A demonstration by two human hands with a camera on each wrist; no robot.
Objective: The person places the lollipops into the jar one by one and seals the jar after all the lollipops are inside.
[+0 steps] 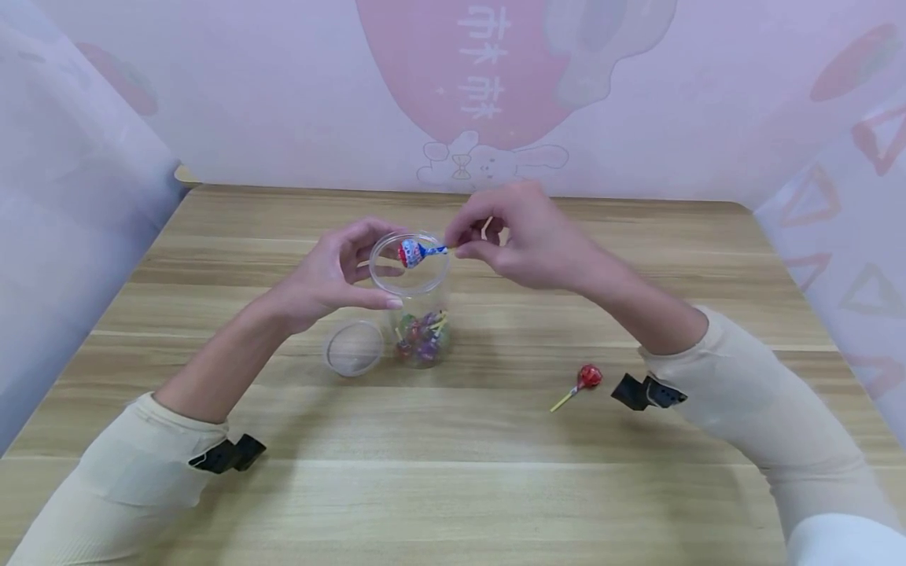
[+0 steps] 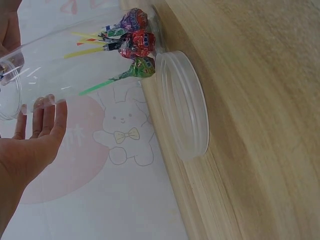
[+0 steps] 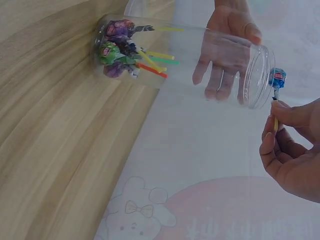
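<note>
- Right hand (image 1: 520, 236) pinched the stick of a blue-wrapped lollipop (image 1: 414, 252) between thumb and fingertips; remaining fingers curled in. Candy head was held right at the mouth of the clear jar (image 1: 418, 303), over the rim.
- Right wrist view: the blue-wrapped lollipop (image 3: 276, 79) sat just outside the jar opening, stick running down into the fingers (image 3: 272, 140).
- Left hand (image 1: 333, 275) wrapped around the upper part of the jar, thumb on the near side, fingers on the far side, touching the wall just below the rim. Fingers showed through the plastic in the right wrist view.
- Jar stood upright on the wooden table (image 1: 495, 487), near the middle. Several wrapped lollipops (image 1: 421, 334) lay at its bottom, sticks pointing up; purple, red and green wrappers seen.
- Clear lid (image 1: 354, 347) lay flat on the table just beside the jar base, on the person's left side.
- Red lollipop (image 1: 584, 380) with yellow stick lay on the table, well apart from the jar, near the right forearm.
</note>
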